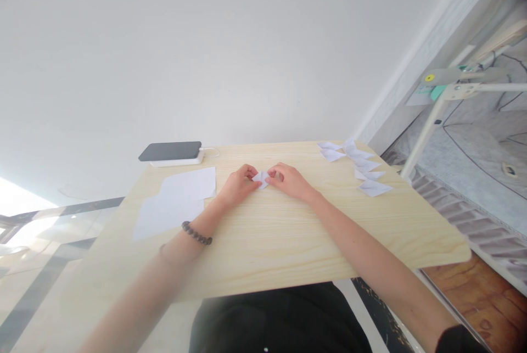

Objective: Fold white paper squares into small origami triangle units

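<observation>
A small folded piece of white paper (262, 179) is between my two hands, over the middle of the table. My left hand (241, 184) pinches its left side between thumb and fingers. On the opposite side, my right hand (289, 180) grips the right edge the same way. The fingertips cover part of the paper, so its full shape is hidden. Left of my left hand lie flat white paper sheets (187, 184), partly overlapping. Several folded white paper pieces (374, 188) with pointed ends are set out on the right side of the table.
A dark-screened phone (173, 151) rests on a white block (181, 161) with a cable at the back left of the wooden table (280, 254). A white wall rises behind. To the right stands a white metal frame (428, 128) beside a bed-like surface.
</observation>
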`<state>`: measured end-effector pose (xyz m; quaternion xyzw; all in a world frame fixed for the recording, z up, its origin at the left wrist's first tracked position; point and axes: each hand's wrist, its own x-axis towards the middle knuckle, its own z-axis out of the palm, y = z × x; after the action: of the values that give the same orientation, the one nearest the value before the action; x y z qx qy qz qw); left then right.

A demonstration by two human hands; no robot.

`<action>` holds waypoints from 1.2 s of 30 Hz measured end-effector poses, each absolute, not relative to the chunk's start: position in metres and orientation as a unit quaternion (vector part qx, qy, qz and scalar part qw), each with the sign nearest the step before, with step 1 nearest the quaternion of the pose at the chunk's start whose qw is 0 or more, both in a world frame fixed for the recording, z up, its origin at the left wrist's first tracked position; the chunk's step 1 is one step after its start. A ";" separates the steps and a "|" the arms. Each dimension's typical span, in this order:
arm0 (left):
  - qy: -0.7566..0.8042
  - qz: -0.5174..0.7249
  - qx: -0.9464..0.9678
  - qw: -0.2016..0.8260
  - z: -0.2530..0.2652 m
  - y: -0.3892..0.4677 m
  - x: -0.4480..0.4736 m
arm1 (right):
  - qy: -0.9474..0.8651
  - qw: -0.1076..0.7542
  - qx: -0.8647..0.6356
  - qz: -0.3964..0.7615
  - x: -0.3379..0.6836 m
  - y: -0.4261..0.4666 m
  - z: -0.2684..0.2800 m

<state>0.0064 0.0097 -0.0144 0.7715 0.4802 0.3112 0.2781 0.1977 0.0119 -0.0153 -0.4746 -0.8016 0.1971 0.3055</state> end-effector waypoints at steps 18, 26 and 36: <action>0.463 0.276 0.775 0.331 -0.002 0.004 0.004 | -0.776 0.376 -0.449 0.236 0.185 0.002 -0.010; 0.431 0.294 0.766 0.375 -0.004 0.004 0.003 | -0.762 0.394 -0.448 0.254 0.183 0.002 -0.009; 0.454 0.269 0.778 0.341 -0.003 0.007 0.003 | -0.738 0.394 -0.450 0.312 0.182 0.002 -0.012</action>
<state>0.0031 0.0068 -0.0030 0.7780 0.4539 0.2693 0.3408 0.1824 0.0018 -0.0115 -0.4503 -0.7383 0.3117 0.3936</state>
